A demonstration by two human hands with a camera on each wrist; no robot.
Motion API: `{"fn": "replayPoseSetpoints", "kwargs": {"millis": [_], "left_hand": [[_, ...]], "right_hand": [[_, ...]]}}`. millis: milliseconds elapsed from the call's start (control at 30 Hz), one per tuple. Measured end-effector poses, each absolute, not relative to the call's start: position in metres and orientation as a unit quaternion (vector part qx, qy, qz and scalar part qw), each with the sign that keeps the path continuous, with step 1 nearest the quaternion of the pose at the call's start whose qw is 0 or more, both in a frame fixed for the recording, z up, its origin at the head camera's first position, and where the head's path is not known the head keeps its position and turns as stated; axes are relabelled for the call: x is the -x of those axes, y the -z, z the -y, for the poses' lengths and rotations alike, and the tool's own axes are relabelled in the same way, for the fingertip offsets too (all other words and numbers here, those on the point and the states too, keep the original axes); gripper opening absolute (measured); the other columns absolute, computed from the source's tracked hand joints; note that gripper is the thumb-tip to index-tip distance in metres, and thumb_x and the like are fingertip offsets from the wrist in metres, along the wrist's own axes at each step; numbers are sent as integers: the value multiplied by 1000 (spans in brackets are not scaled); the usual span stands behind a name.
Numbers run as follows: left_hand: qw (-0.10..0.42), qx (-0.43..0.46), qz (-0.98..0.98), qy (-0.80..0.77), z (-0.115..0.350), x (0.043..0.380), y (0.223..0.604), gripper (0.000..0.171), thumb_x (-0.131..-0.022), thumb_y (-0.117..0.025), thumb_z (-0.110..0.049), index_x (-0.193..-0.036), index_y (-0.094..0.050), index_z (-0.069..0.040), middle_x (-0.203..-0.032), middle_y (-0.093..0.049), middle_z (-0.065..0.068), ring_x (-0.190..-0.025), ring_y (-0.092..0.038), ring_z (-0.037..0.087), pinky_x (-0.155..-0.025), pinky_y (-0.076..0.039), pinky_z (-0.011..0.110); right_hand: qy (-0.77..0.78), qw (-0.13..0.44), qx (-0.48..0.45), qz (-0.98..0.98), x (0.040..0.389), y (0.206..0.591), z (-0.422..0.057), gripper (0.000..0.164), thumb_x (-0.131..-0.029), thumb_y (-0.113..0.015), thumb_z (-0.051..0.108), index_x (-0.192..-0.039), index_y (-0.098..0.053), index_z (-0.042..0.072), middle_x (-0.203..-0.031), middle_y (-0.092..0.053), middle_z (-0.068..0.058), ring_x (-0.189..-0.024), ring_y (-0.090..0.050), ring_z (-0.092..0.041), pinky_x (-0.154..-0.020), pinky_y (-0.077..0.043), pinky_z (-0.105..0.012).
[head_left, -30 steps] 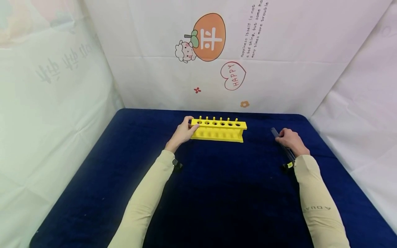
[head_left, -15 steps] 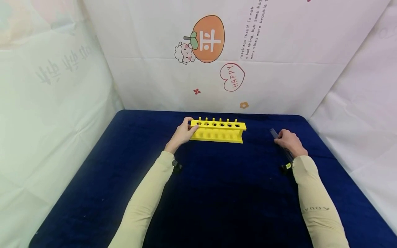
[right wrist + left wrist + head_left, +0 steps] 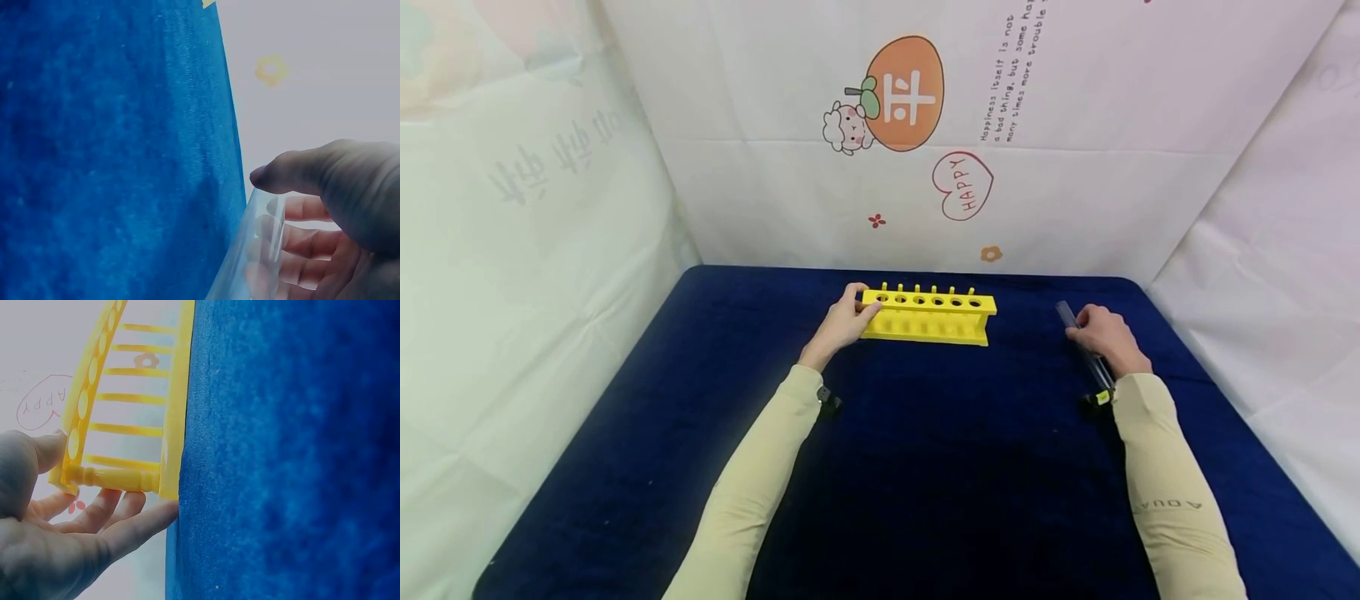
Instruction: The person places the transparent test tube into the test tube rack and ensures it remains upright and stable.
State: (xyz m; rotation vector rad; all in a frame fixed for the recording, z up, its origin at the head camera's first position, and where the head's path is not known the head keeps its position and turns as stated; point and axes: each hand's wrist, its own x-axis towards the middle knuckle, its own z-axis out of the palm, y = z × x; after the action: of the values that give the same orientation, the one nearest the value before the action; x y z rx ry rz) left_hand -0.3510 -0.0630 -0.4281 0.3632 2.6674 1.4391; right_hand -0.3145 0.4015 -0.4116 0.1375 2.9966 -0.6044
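Note:
A yellow test tube rack (image 3: 925, 337) stands at the far side of the table, with a row of round holes along its top and several pegs behind them. My left hand (image 3: 838, 323) grips its left end; in the left wrist view the thumb lies on the holed top bar and the fingers reach round the end post (image 3: 119, 479). To the right of the rack, my right hand (image 3: 1107, 337) holds a clear test tube (image 3: 240, 272) between thumb and fingers. The tube slants, its far end (image 3: 1064, 313) pointing away from me; its near part runs beside the wrist.
A dark blue cloth covers the table (image 3: 940, 467). Behind it rises a white printed curtain (image 3: 775, 200), with more white sheeting at the left and right sides. A small dark wrist camera (image 3: 829, 402) sits at the left cuff.
Over the last half second my right hand has shifted slightly up and to the right in the head view, carrying the test tube. My left hand and the rack have stayed put.

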Motion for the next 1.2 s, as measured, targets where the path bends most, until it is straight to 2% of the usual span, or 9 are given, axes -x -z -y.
{"fn": "replayPoseSetpoints", "kwargs": {"millis": [233,500,833,1200], "left_hand": [[42,-121,-875,-468,62,350,428,58,-101,-48,-49,-148,-29,-21,-126,-60,12,-94,-61,23,-78,-51,37],[42,-119,-875,-468,62,350,428,59,-101,-48,-49,-148,-29,-21,-125,-60,11,-90,-61,23,-76,-51,36],[43,-117,-875,-468,62,351,428,58,-101,-48,-49,-148,-29,-21,-124,-60,11,-91,-61,23,-76,-51,36],[50,-115,-874,-469,62,351,427,59,-100,-49,-50,-148,-29,-22,-128,-60,11,-95,-62,23,-80,-52,37]], "right_hand": [[196,23,-49,-979,314,405,-400,48,-96,-59,29,-123,-50,-10,-109,-58,-31,-78,-62,-30,-59,-50,-34],[187,-1,-53,-981,315,399,-394,48,-96,-59,31,-122,-51,-8,-110,-58,-30,-85,-62,-35,-66,-50,-43],[201,-6,-41,-979,312,391,-387,47,-97,-59,31,-123,-50,-7,-110,-58,-30,-83,-64,-33,-61,-51,-38],[215,-15,-33,-976,306,376,-376,54,-98,-57,39,-129,-48,-5,-119,-58,-29,-98,-61,-39,-78,-51,-50]]}}
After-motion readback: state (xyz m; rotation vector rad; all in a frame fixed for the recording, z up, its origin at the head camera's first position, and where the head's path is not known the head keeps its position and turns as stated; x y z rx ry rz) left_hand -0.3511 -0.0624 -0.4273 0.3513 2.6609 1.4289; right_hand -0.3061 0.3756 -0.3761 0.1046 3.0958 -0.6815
